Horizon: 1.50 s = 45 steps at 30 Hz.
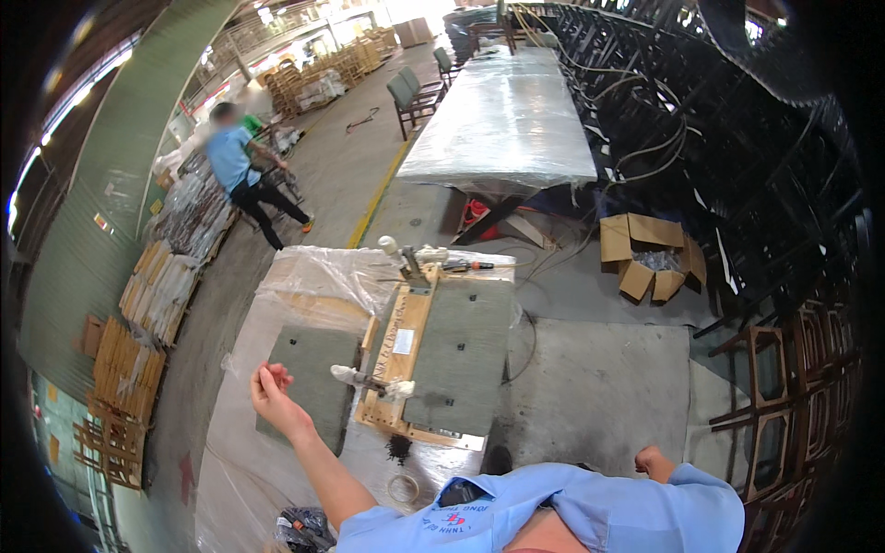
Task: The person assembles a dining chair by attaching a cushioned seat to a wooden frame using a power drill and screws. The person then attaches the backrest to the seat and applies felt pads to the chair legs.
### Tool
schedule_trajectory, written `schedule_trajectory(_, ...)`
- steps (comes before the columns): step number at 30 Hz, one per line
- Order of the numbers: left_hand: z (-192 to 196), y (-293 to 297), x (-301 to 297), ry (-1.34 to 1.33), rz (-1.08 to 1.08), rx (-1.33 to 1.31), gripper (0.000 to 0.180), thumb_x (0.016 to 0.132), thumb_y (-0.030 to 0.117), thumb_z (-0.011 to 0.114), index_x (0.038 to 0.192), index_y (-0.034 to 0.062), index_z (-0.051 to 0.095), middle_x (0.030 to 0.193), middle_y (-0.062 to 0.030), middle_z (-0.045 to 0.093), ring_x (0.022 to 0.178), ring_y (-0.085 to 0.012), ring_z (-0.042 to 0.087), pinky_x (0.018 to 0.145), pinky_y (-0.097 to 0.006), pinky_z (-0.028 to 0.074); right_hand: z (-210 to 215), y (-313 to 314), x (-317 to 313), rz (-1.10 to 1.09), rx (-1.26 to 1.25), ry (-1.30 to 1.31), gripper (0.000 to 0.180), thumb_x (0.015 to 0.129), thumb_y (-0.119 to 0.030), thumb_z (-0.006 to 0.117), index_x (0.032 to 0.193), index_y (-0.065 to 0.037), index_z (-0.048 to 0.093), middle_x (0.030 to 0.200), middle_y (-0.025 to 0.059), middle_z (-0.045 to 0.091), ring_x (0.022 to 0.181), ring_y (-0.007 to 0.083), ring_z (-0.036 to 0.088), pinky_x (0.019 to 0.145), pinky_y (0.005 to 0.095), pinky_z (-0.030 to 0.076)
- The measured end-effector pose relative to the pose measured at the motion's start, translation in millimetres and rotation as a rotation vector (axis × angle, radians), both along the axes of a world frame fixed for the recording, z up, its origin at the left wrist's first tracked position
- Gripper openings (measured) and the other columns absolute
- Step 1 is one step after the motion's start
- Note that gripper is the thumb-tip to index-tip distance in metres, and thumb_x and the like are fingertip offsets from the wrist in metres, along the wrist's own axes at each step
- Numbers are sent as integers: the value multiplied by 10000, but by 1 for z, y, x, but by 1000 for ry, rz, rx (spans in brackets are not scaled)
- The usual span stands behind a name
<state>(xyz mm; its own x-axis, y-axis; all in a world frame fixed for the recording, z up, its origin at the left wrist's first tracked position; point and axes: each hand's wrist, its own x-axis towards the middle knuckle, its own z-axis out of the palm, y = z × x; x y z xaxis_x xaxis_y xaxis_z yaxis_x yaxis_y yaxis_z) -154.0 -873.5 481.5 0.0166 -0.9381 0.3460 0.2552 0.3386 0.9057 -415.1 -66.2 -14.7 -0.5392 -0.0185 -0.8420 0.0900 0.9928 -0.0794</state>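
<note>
The left hand point(270, 385) is raised over the plastic-wrapped counter point(241, 442), fingers loosely curled with the thumb near the fingertips, gripping nothing. It hovers just above the near left corner of a grey-green padded panel point(309, 378) that lies flat on the counter. This panel is roughly square, with a dull felt-like face, a few small dark spots on it, and slightly rounded corners. Just to its right stands a wooden jig point(398, 364) of pale boards carrying a white label and two white-knobbed clamp handles, one near the hand and one at the far end. A second, larger grey-green panel point(458, 355) rests on the jig's right side, showing small dark holes. The right hand point(653, 461) sits low beside the person's blue sleeve, well away from the counter, closed into a loose fist; whether it holds anything cannot be told. An open cardboard box point(650, 253) lies on the floor beyond
</note>
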Motion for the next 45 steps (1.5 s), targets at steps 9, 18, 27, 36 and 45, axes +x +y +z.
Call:
schedule_trajectory(9,37,233,-278,-131,-610,-376,200,1071,144,545,1139,-6,659,938,-64,679,809,-122,614,736,-275,516,8,140,143,212,-128,96,200,759,-299,777,832,-115,806,884,133,759,791,307,729,720,452,570)
schedule_trajectory(18,-276,548,-407,-882,-1705,518,248,988,99,679,1213,3,637,1041,-135,709,927,-234,703,773,-400,606,-30,252,50,-615,-115,86,253,892,-126,557,970,33,739,813,175,759,662,273,745,685,403,602)
schedule_trajectory(27,-337,670,-545,-1263,-2142,-217,394,955,160,711,1301,-10,629,1105,-158,699,927,-223,696,824,-357,612,-8,290,-84,-1608,-490,260,213,862,-80,599,1053,-9,659,872,155,673,686,294,712,520,446,590)
schedule_trajectory(36,-365,770,-749,-1614,-2084,-112,469,937,214,730,1359,53,602,1082,-97,644,939,-208,657,649,-385,637,43,380,-113,-1756,-246,-66,265,865,-132,611,1056,31,695,987,211,735,753,347,733,594,517,620)
schedule_trajectory(45,-442,880,-672,-1691,-1922,100,427,943,357,729,1245,59,690,974,-115,717,940,-224,688,767,-364,571,-30,714,-263,-846,197,511,305,828,-192,615,1013,13,743,1013,228,749,928,367,734,837,458,583)
